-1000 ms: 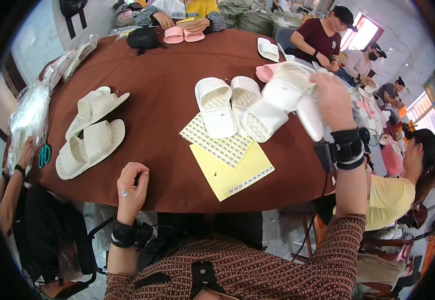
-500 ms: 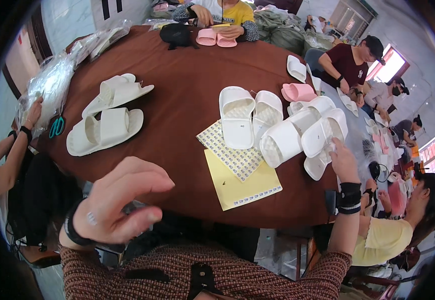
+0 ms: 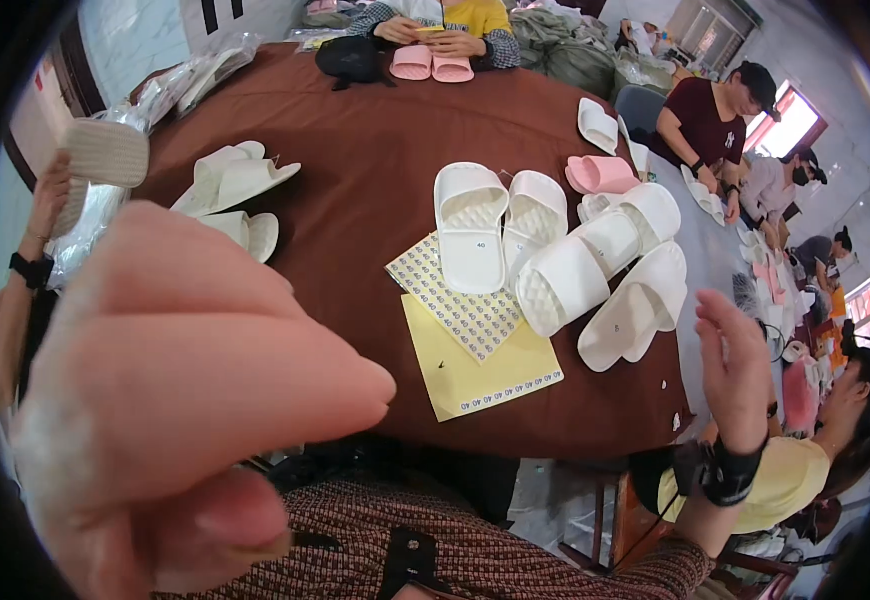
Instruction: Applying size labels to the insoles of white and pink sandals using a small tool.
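While the left hand (image 3: 185,410) is raised very close to the camera, loosely curled with its fingers bent in and gripping nothing, the right hand (image 3: 730,365) hangs open beyond the near right edge of the round brown desk (image 3: 375,120), fingers spread and empty. Nearest that right hand lies a cluster of white slippers (image 3: 595,270), several overlapping one another at the right side of the desk, with two more laid side by side, soles down, just to their left. One of these carries a small round sticker, and so does the slipper closest to the right hand. Partly under that pair rests a sticker sheet (image 3: 460,305) covered in small dots, and beneath it a yellow sheet (image 3: 480,370) with a row of stickers along its lower edge. Judging from this, some slippers are already labelled, while most stickers remain on their sheets, so a good part of the work looks unfinished.

Farther left sits another group of white slippers (image 3: 235,185), and a person at the left rim holds one slipper up, sole outward. At the desk's far left, clear plastic bags (image 3: 180,85) lie heaped; what they hold cannot be told for certain. Pink slippers (image 3: 432,63) rest under another person's hands at the far edge.
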### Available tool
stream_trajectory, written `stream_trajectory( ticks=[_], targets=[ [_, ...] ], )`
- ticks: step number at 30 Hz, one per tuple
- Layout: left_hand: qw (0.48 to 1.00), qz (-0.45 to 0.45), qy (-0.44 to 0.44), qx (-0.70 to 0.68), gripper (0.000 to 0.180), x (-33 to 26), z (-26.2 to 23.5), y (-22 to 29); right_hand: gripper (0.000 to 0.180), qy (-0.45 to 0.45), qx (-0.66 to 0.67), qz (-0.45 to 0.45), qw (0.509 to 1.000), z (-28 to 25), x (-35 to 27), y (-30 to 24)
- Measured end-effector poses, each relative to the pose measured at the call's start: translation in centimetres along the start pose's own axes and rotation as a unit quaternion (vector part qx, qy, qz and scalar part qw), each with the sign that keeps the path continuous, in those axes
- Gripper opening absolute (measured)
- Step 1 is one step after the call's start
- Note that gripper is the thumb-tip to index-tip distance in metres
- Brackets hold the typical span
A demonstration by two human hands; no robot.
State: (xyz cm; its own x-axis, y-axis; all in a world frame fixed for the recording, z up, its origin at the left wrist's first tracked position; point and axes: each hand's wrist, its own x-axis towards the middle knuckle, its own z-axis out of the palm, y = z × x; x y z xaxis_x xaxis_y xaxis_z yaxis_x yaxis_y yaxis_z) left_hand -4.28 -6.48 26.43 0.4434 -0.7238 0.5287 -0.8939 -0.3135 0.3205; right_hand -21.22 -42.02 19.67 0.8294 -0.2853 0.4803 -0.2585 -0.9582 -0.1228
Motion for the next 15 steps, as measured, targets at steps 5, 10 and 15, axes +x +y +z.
stream_trajectory(
  ticks=[5, 10, 15],
  targets=[
    [0.983, 0.134, -0.098, 0.083, 0.045, 2.2, -3.1, -1.9, 0.032, 0.067, 0.033, -0.094, 0.993, -6.8, -2.5, -5.5],
    [0.967, 0.141, -0.186, 0.1, 0.043, 7.3, -2.5, -1.2, 0.044, 0.051, -0.015, -0.074, 0.996, -8.2, -1.8, -8.5],
    [0.957, 0.194, -0.187, 0.107, 0.042, 6.8, -6.3, -2.5, 0.056, 0.096, 0.169, -0.18, 0.964, -9.2, -2.2, -10.0]
  ],
)
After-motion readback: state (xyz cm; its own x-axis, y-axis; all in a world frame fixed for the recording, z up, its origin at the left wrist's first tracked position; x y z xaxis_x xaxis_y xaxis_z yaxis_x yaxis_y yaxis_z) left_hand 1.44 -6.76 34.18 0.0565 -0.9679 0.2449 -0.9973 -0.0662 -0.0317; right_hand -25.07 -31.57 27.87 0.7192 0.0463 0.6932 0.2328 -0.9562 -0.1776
